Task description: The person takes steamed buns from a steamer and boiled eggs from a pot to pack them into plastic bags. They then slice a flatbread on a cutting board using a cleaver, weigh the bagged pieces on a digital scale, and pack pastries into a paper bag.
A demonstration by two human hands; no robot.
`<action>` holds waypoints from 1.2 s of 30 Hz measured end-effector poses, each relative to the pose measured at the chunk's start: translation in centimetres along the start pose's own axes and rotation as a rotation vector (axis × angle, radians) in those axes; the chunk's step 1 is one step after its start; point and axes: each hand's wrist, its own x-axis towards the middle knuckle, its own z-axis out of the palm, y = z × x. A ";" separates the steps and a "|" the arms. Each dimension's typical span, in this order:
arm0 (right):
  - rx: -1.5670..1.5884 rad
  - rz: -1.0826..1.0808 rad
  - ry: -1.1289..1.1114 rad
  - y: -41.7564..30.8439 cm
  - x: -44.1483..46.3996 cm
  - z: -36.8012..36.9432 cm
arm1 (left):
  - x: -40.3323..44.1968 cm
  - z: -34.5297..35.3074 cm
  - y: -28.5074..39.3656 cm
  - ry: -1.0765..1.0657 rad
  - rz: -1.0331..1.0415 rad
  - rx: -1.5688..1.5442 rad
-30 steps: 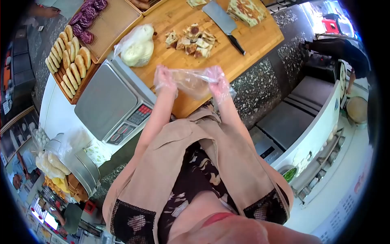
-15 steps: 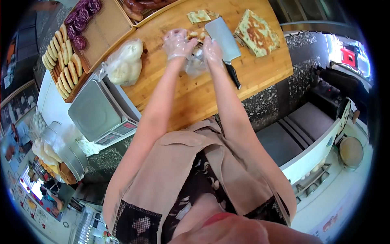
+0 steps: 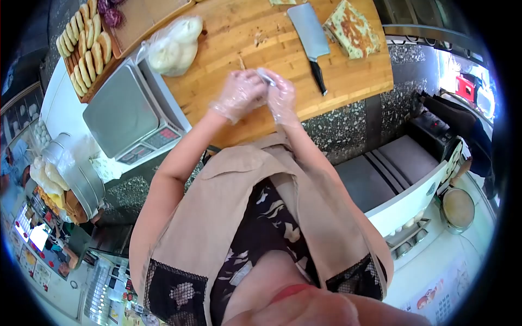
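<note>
Both my hands wear clear plastic gloves and are close together over the front of the wooden board. The closed fingers of my left hand [image 3: 242,95] meet those of my right hand [image 3: 281,99] at a crumpled, whitish bit of plastic bag [image 3: 265,76]. The rest of the bag and anything inside it are hidden by my hands. Right of them lies a cleaver [image 3: 310,38] with a black handle, untouched. Past the cleaver is a browned, green-flecked flatbread [image 3: 354,32]. To the left sits a tied clear bag of white buns [image 3: 176,48].
Crumbs lie on the cutting board [image 3: 217,54]. A weighing scale [image 3: 122,111] stands left, near a tray of round flat breads [image 3: 87,51] and a tan tray [image 3: 144,22]. Purple rolls [image 3: 113,17] are at upper left. Lower right is a dark flat-topped appliance [image 3: 380,168].
My hands have drawn back toward my body, with the plastic bag between them. The bread pieces that were at my fingers no longer show on the board. The view has shifted.
</note>
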 end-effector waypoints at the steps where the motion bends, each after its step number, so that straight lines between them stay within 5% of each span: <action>1: 0.048 -0.002 0.047 0.0 -1.4 -0.5 | -1.3 0.7 0.8 -0.068 0.019 0.129; 5: -0.563 -0.036 0.088 -2.5 -5.4 -2.4 | -4.5 0.5 3.0 -0.122 -0.041 0.150; 9: -0.702 -0.191 0.250 -4.0 -8.4 -3.0 | -8.5 -4.4 5.1 0.086 -0.085 0.015; 11: -0.715 -0.138 0.252 -4.9 -9.7 -2.9 | -10.6 -6.6 6.0 0.356 -0.324 -0.536; 14: -0.304 -0.029 0.415 -5.6 -10.7 -1.9 | -13.6 -11.4 8.3 0.395 -0.315 -0.598; 15: -0.379 -0.016 0.429 -6.3 -11.1 -1.7 | -14.6 -12.2 8.9 0.363 -0.333 -0.591; 18: 0.595 0.178 0.377 -7.9 -12.1 -1.1 | -16.9 -12.4 9.3 0.448 -0.506 -0.963; 19: 0.366 0.094 0.403 -8.8 -12.5 -0.3 | -17.5 -13.0 9.7 0.456 -0.581 -1.252; 25: -0.218 0.133 0.149 -9.7 -15.2 2.6 | -19.2 -12.8 9.8 0.471 -0.676 -1.300; 28: -0.265 0.162 0.208 -7.9 -13.2 0.8 | -19.2 -12.5 9.6 0.454 -0.706 -1.213; 30: -0.482 -0.316 0.602 -2.5 -8.8 -1.6 | -19.3 -12.4 10.0 0.387 -0.690 -1.189; 33: -0.971 -0.362 0.394 8.2 -4.0 -3.9 | -18.7 -12.1 10.5 0.385 -0.700 -1.140; 36: -1.138 -0.110 0.212 5.2 -3.1 1.6 | -17.7 -13.0 10.8 0.351 -0.718 -1.070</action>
